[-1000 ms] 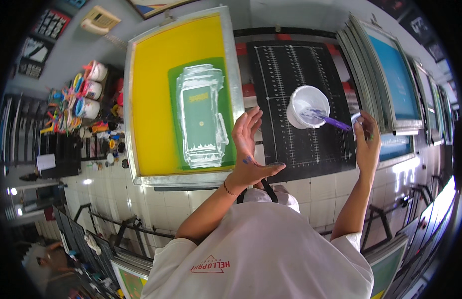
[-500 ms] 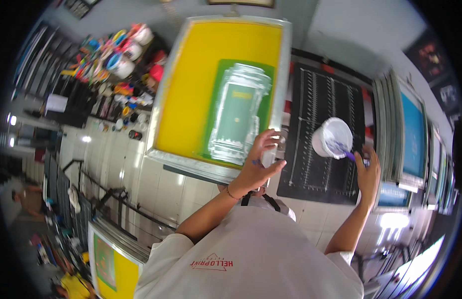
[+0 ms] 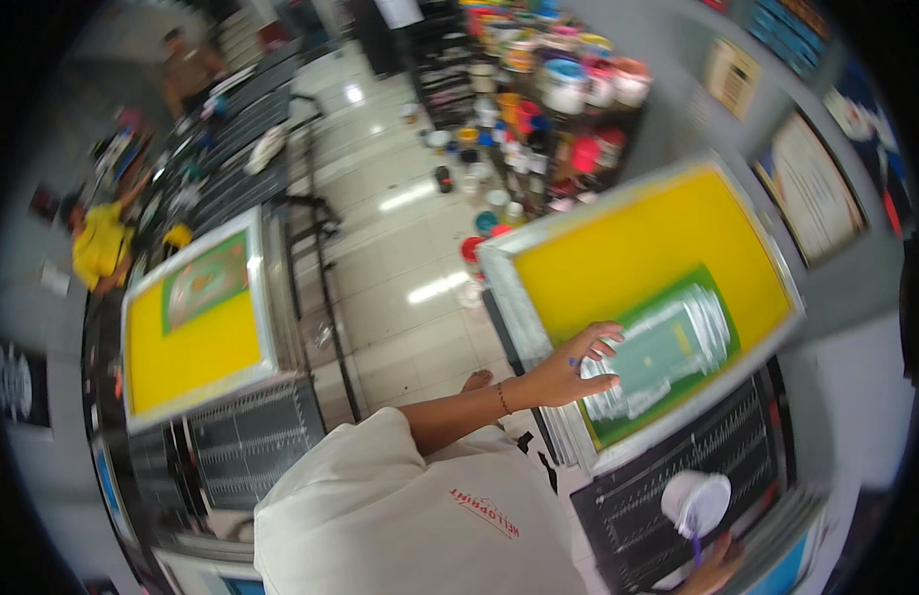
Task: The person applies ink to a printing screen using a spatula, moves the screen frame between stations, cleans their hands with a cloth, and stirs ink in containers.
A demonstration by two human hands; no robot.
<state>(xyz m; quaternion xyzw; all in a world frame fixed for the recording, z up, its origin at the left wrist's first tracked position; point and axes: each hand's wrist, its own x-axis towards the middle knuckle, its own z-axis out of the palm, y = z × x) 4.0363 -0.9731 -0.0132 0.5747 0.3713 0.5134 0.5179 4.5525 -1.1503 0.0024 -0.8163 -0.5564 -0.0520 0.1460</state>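
My left hand (image 3: 574,367) rests with fingers spread on the near edge of a yellow printing screen (image 3: 628,258) in a pale metal frame; a green panel with a whitish design (image 3: 668,347) lies just beyond the fingertips. My right hand (image 3: 715,570) is at the lower right edge, partly cut off. It grips a purple stick (image 3: 695,545) that reaches into a white cup (image 3: 695,501), which stands on a black gridded board (image 3: 707,456).
A second yellow screen with a green panel (image 3: 192,317) sits on a table at the left, above another black gridded board (image 3: 236,446). Shelves of paint pots (image 3: 549,79) stand beyond. A person in yellow (image 3: 101,248) is at far left. Tiled floor (image 3: 400,248) runs between the tables.
The view has swung sharply leftward, bringing the left table and floor into sight. My left hand has moved from the air down onto the screen. My right hand stays on the stick in the cup.
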